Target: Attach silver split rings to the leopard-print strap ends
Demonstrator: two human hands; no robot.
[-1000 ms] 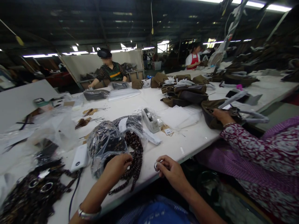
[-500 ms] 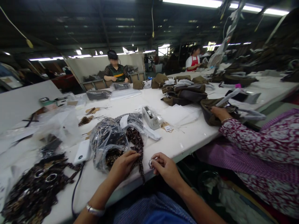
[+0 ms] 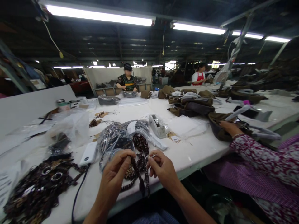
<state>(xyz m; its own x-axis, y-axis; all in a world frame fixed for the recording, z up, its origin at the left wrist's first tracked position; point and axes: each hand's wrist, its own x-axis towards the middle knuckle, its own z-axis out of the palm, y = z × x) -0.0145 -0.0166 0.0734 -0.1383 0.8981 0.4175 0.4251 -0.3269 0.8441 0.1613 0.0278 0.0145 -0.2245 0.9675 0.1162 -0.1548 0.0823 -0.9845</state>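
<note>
My left hand (image 3: pixel 116 171) is closed in a pinch at the near edge of the table, on the end of a dark leopard-patterned fabric strip (image 3: pixel 141 183). The gathered strip dangles between my hands over the table edge. Close by on the right, my right hand (image 3: pixel 161 168) pinches a small metal ring (image 3: pixel 146 160) between thumb and fingers. The ring is beside the strip; whether the two touch I cannot tell. Behind my hands lies a clear plastic bag (image 3: pixel 114 135) stuffed with more patterned strips.
A tape dispenser (image 3: pixel 157 127) and paper tags (image 3: pixel 174 137) are behind the bag. To the left lie a white power bank (image 3: pixel 88 153) with a black cable and a heap of dark strips (image 3: pixel 37 189) with rings. At right, a co-worker's hand (image 3: pixel 230 128) holds an olive bag (image 3: pixel 218 126).
My left hand has turned and drawn back a little with the strip. My right hand, holding the ring, has come nearer to the strip. The camera view has tilted upward.
</note>
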